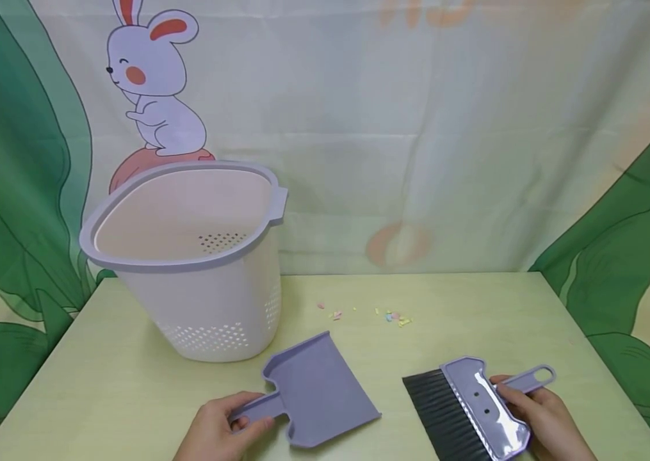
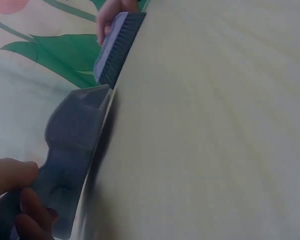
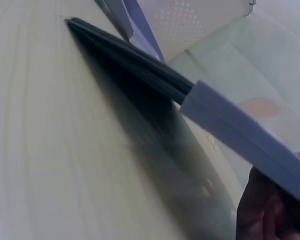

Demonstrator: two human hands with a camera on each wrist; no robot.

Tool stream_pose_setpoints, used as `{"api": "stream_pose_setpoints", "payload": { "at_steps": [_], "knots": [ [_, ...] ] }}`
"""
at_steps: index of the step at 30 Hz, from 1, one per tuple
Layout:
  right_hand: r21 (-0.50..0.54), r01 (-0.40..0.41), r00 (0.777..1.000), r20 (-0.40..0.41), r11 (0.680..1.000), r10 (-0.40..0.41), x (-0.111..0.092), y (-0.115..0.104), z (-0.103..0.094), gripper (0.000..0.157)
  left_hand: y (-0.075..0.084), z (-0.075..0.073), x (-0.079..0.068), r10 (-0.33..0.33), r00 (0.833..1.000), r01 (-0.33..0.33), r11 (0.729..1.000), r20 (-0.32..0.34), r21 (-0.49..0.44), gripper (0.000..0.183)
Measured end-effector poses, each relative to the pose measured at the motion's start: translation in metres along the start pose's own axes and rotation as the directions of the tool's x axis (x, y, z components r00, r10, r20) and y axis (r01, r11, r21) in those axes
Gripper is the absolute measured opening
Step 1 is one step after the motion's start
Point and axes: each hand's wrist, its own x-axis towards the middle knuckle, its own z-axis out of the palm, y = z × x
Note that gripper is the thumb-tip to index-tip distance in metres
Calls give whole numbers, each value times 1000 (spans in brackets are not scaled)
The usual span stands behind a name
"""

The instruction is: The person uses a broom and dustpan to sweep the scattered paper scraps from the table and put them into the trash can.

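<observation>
My left hand [image 1: 223, 426] grips the short handle of a purple dustpan [image 1: 325, 390], whose flat edge points right toward the brush. In my right hand [image 1: 549, 416] is a purple hand brush [image 1: 483, 406] with black bristles [image 1: 446, 413] facing left, held by its looped handle. A gap of table separates dustpan and brush. Behind them lie small scraps in pink, blue and yellow [image 1: 396, 317], with a few more pink bits [image 1: 336, 315] to their left. The right wrist view shows the bristles [image 3: 130, 60] tilted down to the tabletop; the left wrist view shows the dustpan [image 2: 75, 130] from its side.
A tall white basket [image 1: 203, 301] with a purple rim and small holes stands at the table's back left, just behind the dustpan. The pale wooden table [image 1: 474, 307] ends at a printed cloth backdrop [image 1: 359, 128] with a rabbit and green leaves.
</observation>
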Motion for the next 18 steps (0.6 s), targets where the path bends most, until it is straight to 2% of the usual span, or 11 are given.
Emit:
{"api": "stream_pose_setpoints", "payload": {
  "at_steps": [3,6,8,10,12,14,16,18],
  "knots": [
    [7,16,1000,16,1000,-16,-1,-8,2,36,-2,5,3,-16,1000,16,1000,9,11,33],
    [-47,85,996,11,995,-84,0,-26,7,37,-5,7,2,-3,1000,4,999,-2,35,32],
    [-114,163,987,3,980,-163,2,-42,10,39,-5,7,1,6,1000,-6,998,-4,55,33],
    [-209,274,959,-17,939,-284,4,-59,14,43,-5,8,0,14,1000,-14,997,1,75,35],
    [-287,386,910,-37,877,-413,7,-75,19,42,-4,8,-1,17,1000,-18,995,19,102,38],
    [-374,484,838,-61,791,-542,11,-88,25,37,-5,8,-1,39,998,-45,990,47,130,39],
    [-462,574,738,-65,676,-671,17,-96,31,27,-6,9,-1,63,995,-74,985,75,155,39],
    [-550,642,616,-46,534,-787,22,-101,38,20,-7,10,-1,77,992,-93,981,97,173,38]
  ]
}}
